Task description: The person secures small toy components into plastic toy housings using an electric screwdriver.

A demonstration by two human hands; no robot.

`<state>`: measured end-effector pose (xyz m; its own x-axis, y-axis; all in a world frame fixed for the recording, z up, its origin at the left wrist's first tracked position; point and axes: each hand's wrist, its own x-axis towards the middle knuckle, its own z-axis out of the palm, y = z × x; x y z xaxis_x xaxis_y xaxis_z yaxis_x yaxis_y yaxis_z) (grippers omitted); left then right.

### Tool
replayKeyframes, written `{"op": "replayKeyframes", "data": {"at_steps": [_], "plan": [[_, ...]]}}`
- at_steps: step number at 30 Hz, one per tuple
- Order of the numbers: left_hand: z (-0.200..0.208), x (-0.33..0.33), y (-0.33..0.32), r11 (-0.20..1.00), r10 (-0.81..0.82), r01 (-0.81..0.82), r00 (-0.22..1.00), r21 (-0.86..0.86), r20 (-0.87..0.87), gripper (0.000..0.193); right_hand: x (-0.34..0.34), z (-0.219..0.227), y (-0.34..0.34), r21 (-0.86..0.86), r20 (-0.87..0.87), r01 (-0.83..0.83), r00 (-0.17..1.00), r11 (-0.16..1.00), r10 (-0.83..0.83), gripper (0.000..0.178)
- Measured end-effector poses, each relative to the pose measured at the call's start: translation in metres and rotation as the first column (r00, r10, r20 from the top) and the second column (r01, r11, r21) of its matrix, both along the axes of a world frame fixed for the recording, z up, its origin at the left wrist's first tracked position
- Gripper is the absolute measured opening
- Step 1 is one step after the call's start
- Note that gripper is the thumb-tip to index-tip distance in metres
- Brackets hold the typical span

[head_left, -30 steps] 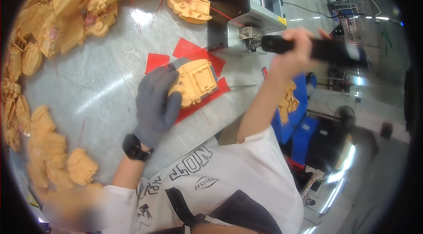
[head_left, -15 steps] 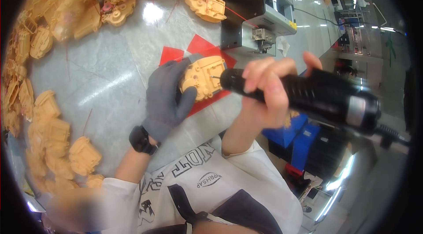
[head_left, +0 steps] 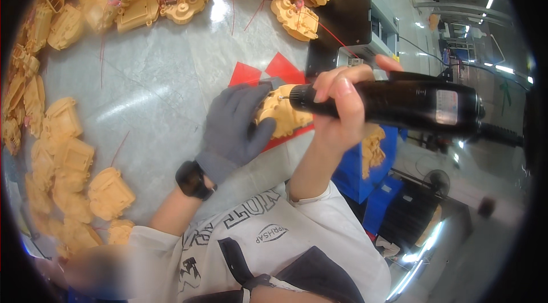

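My left hand (head_left: 234,126), in a grey glove, holds a yellow-orange moulded plastic housing (head_left: 288,120) by its left side, thumb along the near edge. The housing sits on a dark support above red pieces on the grey table. Bare and wrapped round the barrel, my right hand (head_left: 345,100) grips a black electric screwdriver (head_left: 416,103). The tool lies nearly level, and its thin bit (head_left: 282,97) points left at the housing's upper part. Whether the bit touches a screw is too small to tell. The screwdriver's nose hides part of the housing.
Many similar housings (head_left: 137,11) are heaped along the table's far and left sides. A black and grey machine (head_left: 341,26) stands beyond my right hand. Red flaps (head_left: 283,69) stick out behind the work. Blue bins (head_left: 357,174) stand below at the right, one with yellow parts.
The whole view has shifted, so the table things appear further right. Across the housing, the screwdriver's bit has moved toward its upper left. Both hands keep their holds.
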<state>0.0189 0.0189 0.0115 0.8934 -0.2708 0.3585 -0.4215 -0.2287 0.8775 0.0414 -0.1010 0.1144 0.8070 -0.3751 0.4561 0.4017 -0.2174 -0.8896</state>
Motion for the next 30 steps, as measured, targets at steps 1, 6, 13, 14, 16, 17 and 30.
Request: {"op": "replayKeyframes", "data": {"at_steps": [1, 6, 13, 14, 16, 17, 30], "plan": [[-0.001, 0.0, 0.0, 1.0, 0.003, -0.003, 1.0, 0.0, -0.006, 0.045, 0.0, 0.0, 0.0, -0.004, 0.009, -0.008, 1.0, 1.0, 0.008, 0.052], [-0.002, 0.0, 0.0, 0.999, -0.004, 0.004, 1.0, 0.038, -0.008, 0.046, 0.002, -0.003, 0.0, 0.107, 0.034, -0.046, 0.998, 0.993, 0.043, 0.05], [-0.001, -0.001, 0.0, 0.998, -0.01, 0.008, 0.999, -0.061, -0.043, 0.051, 0.004, -0.003, 0.0, 0.13, 0.037, -0.093, 0.995, 0.987, 0.089, 0.05], [-0.002, -0.001, 0.0, 0.999, -0.007, 0.006, 1.0, -0.054, -0.028, 0.052, 0.005, -0.004, -0.001, 0.122, 0.033, -0.114, 0.993, 0.986, 0.111, 0.05], [-0.003, -0.001, -0.001, 0.999, -0.005, 0.005, 1.0, -0.049, -0.017, 0.052, 0.007, -0.006, -0.003, 0.121, 0.029, -0.138, 0.99, 0.983, 0.136, 0.05], [-0.003, -0.002, -0.003, 0.999, 0.0, -0.001, 1.0, -0.051, -0.026, 0.054, 0.008, -0.007, -0.004, 0.121, 0.027, -0.164, 0.986, 0.979, 0.162, 0.049], [0.003, -0.002, -0.002, 0.999, 0.027, -0.027, 1.0, 0.038, -0.001, 0.06, 0.007, -0.014, -0.01, -0.164, -0.015, -0.18, 0.984, 0.97, 0.18, 0.051]]}}
